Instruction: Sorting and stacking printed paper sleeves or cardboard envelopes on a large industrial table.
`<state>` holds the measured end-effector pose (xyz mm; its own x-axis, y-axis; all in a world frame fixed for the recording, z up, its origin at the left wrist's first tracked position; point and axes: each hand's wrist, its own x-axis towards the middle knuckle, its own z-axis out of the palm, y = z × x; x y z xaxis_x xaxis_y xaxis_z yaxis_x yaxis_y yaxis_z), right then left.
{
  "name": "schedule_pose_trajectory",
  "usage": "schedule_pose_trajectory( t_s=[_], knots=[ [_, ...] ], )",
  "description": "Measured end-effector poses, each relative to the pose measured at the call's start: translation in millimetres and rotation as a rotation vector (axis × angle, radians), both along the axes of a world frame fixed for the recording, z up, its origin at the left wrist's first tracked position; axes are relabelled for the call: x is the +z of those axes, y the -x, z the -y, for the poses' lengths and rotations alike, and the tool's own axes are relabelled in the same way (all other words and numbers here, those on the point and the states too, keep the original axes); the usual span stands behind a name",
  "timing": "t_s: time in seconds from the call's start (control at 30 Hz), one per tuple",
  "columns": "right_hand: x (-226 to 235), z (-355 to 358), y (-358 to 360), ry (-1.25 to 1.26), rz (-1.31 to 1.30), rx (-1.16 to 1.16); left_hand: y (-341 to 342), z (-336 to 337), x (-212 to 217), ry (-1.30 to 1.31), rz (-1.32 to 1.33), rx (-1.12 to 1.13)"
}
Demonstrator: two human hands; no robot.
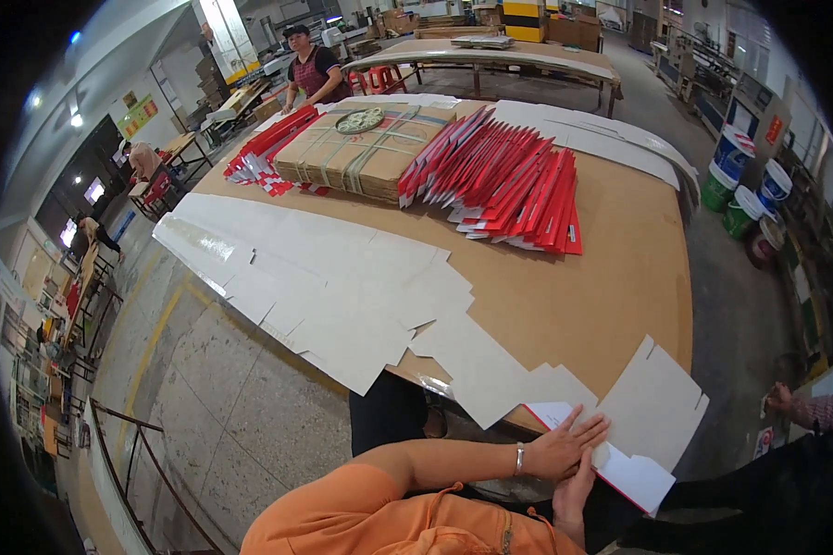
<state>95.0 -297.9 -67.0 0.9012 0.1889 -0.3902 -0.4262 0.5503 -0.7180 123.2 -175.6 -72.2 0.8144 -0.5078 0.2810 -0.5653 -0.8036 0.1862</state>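
Note:
At the table's near edge lies a folded card piece [640, 477], white on top with a red edge showing. My left hand [565, 448], with a silver bracelet at the wrist, rests flat on it with the fingers stretched out. Just below, my right hand [576, 492] meets the left one over the same card piece; its fingers are partly covered, so its grip is hidden. Grey-white cardboard sheets [657, 402] with notched edges lie beside and under the card.
Red-and-white folded pieces [518, 185] fan out in a row on the brown table [611, 277], around a strapped cardboard bundle [366, 153] with a roll of strapping [359, 121] on top. A person [313, 69] stands at the far side. Paint buckets [740, 213] stand at the right.

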Motion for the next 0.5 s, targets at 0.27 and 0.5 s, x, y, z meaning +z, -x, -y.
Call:
schedule_pose_trajectory(
  t_s=[0.27,0.5],
  knots=[
    [11,68,-66,1.386,0.875,-0.311,19,-28,17,0.037,-0.15,0.086],
    [29,41,-90,1.506,1.347,0.133,30,-41,9,0.224,-0.201,0.014]
  ],
)
